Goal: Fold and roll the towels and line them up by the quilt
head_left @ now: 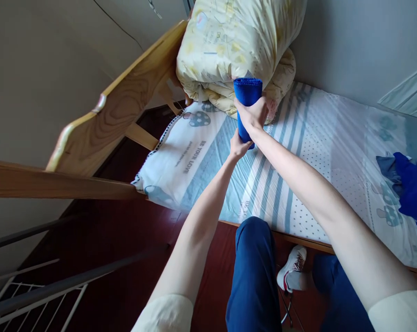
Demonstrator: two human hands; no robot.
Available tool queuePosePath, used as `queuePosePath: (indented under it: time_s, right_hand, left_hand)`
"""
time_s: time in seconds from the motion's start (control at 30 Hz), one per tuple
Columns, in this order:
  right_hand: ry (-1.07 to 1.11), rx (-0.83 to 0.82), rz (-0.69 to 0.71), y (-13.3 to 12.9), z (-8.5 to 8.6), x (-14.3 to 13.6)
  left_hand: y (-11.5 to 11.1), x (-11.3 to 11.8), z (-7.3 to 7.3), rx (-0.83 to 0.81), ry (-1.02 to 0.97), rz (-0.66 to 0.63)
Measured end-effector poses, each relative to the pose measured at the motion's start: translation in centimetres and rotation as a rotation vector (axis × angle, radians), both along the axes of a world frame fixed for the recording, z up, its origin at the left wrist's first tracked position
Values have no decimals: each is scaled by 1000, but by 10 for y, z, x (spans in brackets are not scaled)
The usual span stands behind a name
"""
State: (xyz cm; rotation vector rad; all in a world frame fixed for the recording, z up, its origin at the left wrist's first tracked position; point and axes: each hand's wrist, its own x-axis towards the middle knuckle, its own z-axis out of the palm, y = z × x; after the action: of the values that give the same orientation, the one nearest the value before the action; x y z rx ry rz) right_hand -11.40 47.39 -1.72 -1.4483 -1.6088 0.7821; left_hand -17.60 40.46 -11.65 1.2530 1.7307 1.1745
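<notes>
A rolled-up blue cloth (247,94) stands roughly upright over the bed, in front of the bedding pile. My left hand (239,145) is closed around its lower end. Higher up on the roll, my right hand (254,113) wraps round it, the thumb on the left side. The roll's upper end shows folded layers of fabric. Below it lies the patterned bed sheet (208,170), with grey-blue stripes and mushroom prints. I cannot tell whether the roll's lower end touches the sheet.
A bagged yellow quilt (225,41) sits on folded bedding at the bed's far end. The wooden headboard (122,97) rises at left. More blue clothing (414,189) lies at right on the bed. A white rack (38,299) stands at lower left. The wall (360,46) borders the bed.
</notes>
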Motion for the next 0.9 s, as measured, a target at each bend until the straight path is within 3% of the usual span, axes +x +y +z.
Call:
queuePosePath:
  time_s: [0.13, 0.3, 0.53, 0.63, 0.8, 0.9]
  right_hand:
    - [84, -72, -54, 9, 15, -16]
    - [90, -126, -67, 11, 19, -24]
    - [92, -156, -18, 17, -5, -27]
    - [129, -152, -2, 23, -12, -25]
    - [33, -198, -48, 30, -10, -23]
    - [66, -147, -3, 41, -27, -18]
  left_hand:
    - [27, -21, -1, 18, 2, -18]
    - [48, -35, -16, -20, 3, -50]
    - [55, -41, -40, -54, 6, -39]
    - [57, -44, -44, -34, 2, -48]
    - [60, -47, -48, -10, -37, -80]
    - [57, -49, -52, -33, -60, -96]
